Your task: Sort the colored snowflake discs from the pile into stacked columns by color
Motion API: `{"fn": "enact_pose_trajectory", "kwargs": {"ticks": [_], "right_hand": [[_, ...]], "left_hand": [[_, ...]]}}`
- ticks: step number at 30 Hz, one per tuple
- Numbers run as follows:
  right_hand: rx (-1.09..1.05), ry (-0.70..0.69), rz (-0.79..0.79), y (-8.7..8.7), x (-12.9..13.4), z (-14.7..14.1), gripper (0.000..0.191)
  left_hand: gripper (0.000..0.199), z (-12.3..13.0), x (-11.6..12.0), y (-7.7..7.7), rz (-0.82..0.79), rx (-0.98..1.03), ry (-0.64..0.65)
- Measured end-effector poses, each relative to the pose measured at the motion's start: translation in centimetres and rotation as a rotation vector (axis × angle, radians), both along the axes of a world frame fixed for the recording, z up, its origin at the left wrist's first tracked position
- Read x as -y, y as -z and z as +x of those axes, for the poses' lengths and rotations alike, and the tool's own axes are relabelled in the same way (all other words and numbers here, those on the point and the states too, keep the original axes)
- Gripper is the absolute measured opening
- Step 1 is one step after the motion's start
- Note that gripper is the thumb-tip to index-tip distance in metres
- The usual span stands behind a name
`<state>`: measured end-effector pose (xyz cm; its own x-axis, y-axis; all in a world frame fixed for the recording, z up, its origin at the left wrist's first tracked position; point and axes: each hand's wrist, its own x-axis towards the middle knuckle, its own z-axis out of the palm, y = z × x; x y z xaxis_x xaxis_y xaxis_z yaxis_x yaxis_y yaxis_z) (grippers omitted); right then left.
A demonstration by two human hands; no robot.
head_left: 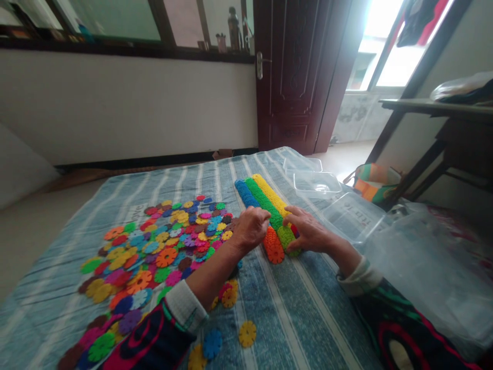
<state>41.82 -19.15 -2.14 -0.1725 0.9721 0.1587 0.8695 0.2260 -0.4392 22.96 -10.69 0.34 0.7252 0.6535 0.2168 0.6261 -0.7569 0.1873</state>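
Rows of stacked notched discs lie side by side on the striped bed cover: a blue row [246, 193], a green row [265, 201] and a yellow row [271, 191]. At their near ends are an orange stack [274, 246] and a lime-green stack [287, 239]. My left hand [252, 226] is closed over the near end of the blue row; what its fingers hold, if anything, is hidden. My right hand [310, 230] has its thumb and fingers apart around the near right end of the rows, by the lime-green stack and a small red piece [295, 230].
Loose coloured discs [165, 257] are heaped on the left of the bed cover [308, 308]. Clear plastic boxes [316, 182] and a lid [354, 216] lie at the right, beside plastic bags [427, 267]. A desk [442, 107] stands far right.
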Motion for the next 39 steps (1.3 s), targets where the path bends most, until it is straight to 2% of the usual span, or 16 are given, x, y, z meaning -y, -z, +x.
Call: {"fn": "enact_pose_trajectory", "kwargs": {"ticks": [11, 18, 30, 35, 39], "right_hand": [[0.015, -0.032, 0.012, 0.3, -0.2, 0.3, 0.054], [-0.006, -0.054, 0.037, 0.9, -0.4, 0.7, 0.051], [-0.03, -0.098, 0.106, 3.7, 0.0, 2.2, 0.047], [0.002, -0.106, 0.128, 4.2, 0.2, 2.9, 0.05], [0.003, -0.096, 0.156, 4.4, 0.4, 3.6, 0.053]], "left_hand": [[0.02, -6.4, 1.3, 0.4, 0.071, 0.14, 0.021], [0.024, -12.0, 1.8, 0.1, 0.138, 0.156, -0.074], [0.022, -23.5, 3.3, 0.2, 0.172, 0.12, -0.435], [0.022, -25.9, 4.4, 0.6, 0.16, 0.126, -0.497], [0.02, -26.8, 5.2, 1.0, 0.124, 0.102, -0.468]]}}
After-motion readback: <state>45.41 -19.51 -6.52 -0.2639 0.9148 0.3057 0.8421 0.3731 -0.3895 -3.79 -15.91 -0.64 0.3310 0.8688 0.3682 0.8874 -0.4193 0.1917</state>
